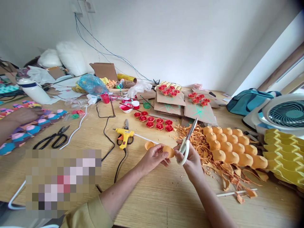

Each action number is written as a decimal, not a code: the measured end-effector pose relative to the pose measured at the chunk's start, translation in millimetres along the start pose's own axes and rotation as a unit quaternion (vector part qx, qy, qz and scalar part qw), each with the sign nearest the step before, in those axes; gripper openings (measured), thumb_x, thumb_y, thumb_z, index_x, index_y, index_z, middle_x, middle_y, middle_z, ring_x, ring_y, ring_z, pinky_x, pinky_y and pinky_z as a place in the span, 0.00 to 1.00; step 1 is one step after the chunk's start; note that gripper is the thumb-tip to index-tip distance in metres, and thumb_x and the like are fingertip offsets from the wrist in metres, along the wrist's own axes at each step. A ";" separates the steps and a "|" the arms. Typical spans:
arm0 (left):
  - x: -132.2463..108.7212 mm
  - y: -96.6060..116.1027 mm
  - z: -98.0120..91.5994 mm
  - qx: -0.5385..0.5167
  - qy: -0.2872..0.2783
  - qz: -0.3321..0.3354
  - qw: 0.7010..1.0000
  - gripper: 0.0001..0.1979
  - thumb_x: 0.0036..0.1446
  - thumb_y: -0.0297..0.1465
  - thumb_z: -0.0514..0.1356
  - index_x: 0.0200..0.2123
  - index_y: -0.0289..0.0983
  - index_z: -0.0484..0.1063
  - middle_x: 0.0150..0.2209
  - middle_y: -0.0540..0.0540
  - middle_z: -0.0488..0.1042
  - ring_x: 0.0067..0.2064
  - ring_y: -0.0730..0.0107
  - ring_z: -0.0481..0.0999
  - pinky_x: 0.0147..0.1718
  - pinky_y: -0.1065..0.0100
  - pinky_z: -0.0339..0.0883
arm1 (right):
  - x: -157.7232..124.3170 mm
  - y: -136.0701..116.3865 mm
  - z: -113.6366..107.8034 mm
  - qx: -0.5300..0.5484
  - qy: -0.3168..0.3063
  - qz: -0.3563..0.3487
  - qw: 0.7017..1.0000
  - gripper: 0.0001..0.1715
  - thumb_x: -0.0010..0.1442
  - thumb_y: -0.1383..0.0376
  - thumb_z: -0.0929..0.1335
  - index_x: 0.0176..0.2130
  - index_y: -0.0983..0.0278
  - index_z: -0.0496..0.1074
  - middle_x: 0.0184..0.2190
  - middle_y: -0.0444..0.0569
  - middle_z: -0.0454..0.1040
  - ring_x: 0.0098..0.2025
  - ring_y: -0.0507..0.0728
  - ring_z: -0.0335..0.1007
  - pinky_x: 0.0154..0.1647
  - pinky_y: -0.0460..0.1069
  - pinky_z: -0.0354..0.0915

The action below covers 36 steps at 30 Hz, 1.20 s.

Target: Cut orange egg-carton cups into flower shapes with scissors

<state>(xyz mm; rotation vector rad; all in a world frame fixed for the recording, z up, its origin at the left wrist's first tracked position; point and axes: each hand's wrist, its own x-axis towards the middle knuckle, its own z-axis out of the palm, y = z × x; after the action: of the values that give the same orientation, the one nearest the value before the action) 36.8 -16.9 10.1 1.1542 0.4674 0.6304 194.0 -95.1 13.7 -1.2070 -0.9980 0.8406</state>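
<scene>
Between the thumb and fingers of my left hand point(154, 158) is a small orange egg-carton cup point(169, 152). My right hand point(192, 163) is closed around white-handled scissors point(184, 148), whose blades point up and away from me. The fingertips of that hand come close to the cup; whether they touch it I cannot tell. A second orange cup point(149, 145) lies on the table just beyond my left hand. To its left rests a yellow hot glue gun point(125, 136) with a white glue stick in its back, lying over another pair of scissors.
Orange trimmings point(198, 142) and an orange egg tray point(228, 144) lie at right, beside yellow trays point(282, 152) and a fan point(285, 110). Red paper-pulp roses point(159, 126) stand ahead. Black scissors point(53, 139) and a cord point(109, 133) lie left, near another person's hand point(26, 114).
</scene>
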 end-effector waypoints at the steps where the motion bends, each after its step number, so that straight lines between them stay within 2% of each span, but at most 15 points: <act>1: 0.4 -0.2 -0.5 -0.011 0.005 -0.003 1.000 0.23 0.49 0.46 0.69 0.38 0.33 0.71 0.32 0.47 0.73 0.29 0.72 0.75 0.28 0.70 0.73 | 0.4 -0.7 -0.7 0.002 0.009 0.001 1.000 0.25 0.55 0.51 0.74 0.47 0.59 0.67 0.33 0.45 0.75 0.27 0.51 0.66 0.26 0.46 0.63; 5: 0.7 0.9 -1.8 -0.044 0.016 -0.006 0.999 0.24 0.48 0.47 0.69 0.37 0.32 0.72 0.32 0.47 0.74 0.28 0.74 0.75 0.28 0.70 0.73 | 1.0 -2.8 0.2 0.006 0.011 -0.003 1.000 0.25 0.54 0.53 0.75 0.46 0.59 0.67 0.34 0.44 0.74 0.29 0.51 0.66 0.27 0.46 0.63; 10: -0.5 1.9 -0.4 -0.017 0.009 -0.011 1.000 0.23 0.49 0.46 0.69 0.37 0.32 0.73 0.30 0.48 0.74 0.28 0.73 0.75 0.30 0.69 0.74 | -0.2 -0.6 6.1 -0.004 -0.008 -0.004 1.000 0.25 0.53 0.53 0.75 0.46 0.58 0.67 0.32 0.42 0.71 0.28 0.51 0.64 0.26 0.46 0.61; 17: 0.3 -3.2 -1.1 -0.010 -0.008 -0.020 1.000 0.22 0.50 0.45 0.68 0.40 0.33 0.74 0.32 0.46 0.75 0.27 0.74 0.74 0.30 0.68 0.74 | 2.0 -1.7 1.6 0.026 0.046 0.019 0.998 0.25 0.52 0.52 0.75 0.44 0.59 0.67 0.28 0.41 0.70 0.28 0.52 0.66 0.29 0.47 0.63; 21: 1.3 -6.3 -2.2 0.020 -0.005 -0.002 1.000 0.22 0.50 0.45 0.68 0.39 0.33 0.73 0.30 0.47 0.74 0.27 0.73 0.74 0.29 0.68 0.73 | 0.2 -3.5 4.2 -0.014 0.007 0.000 1.000 0.25 0.52 0.53 0.75 0.45 0.59 0.67 0.30 0.42 0.71 0.26 0.51 0.63 0.26 0.46 0.61; 24: 1.5 -6.6 -2.1 0.031 -0.011 -0.005 0.999 0.22 0.50 0.45 0.68 0.39 0.33 0.73 0.29 0.48 0.74 0.27 0.73 0.75 0.29 0.69 0.73 | -0.7 -1.9 7.3 -0.039 0.002 -0.002 0.999 0.24 0.54 0.52 0.75 0.45 0.60 0.68 0.29 0.42 0.70 0.27 0.51 0.63 0.26 0.46 0.61; 29: 1.3 -3.1 -1.3 -0.019 0.000 -0.039 0.999 0.23 0.48 0.45 0.69 0.38 0.32 0.74 0.29 0.48 0.75 0.26 0.74 0.74 0.28 0.68 0.73 | 1.0 1.4 3.6 -0.028 0.000 0.006 1.000 0.25 0.56 0.50 0.73 0.46 0.60 0.66 0.29 0.41 0.68 0.26 0.51 0.61 0.26 0.46 0.59; 33: 1.8 1.7 -5.6 -0.105 0.006 -0.037 0.994 0.22 0.49 0.43 0.69 0.39 0.31 0.74 0.30 0.47 0.75 0.27 0.74 0.74 0.29 0.69 0.73 | -1.7 1.2 -6.9 -0.125 -0.013 -0.017 0.992 0.20 0.60 0.52 0.70 0.45 0.60 0.66 0.29 0.42 0.67 0.29 0.53 0.62 0.29 0.47 0.59; 36: 2.2 4.8 -10.4 -0.147 0.018 -0.029 0.989 0.23 0.49 0.42 0.69 0.42 0.30 0.75 0.30 0.47 0.75 0.28 0.74 0.75 0.30 0.70 0.73 | -5.6 0.6 -14.9 -0.250 -0.049 -0.064 0.965 0.13 0.61 0.54 0.68 0.39 0.60 0.65 0.30 0.43 0.66 0.32 0.54 0.61 0.32 0.48 0.59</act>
<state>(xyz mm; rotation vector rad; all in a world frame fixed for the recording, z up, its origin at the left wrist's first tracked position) 30.8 -7.0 11.0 0.8479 0.4212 0.6475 206.0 -105.3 11.3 -1.5144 -1.4080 0.5625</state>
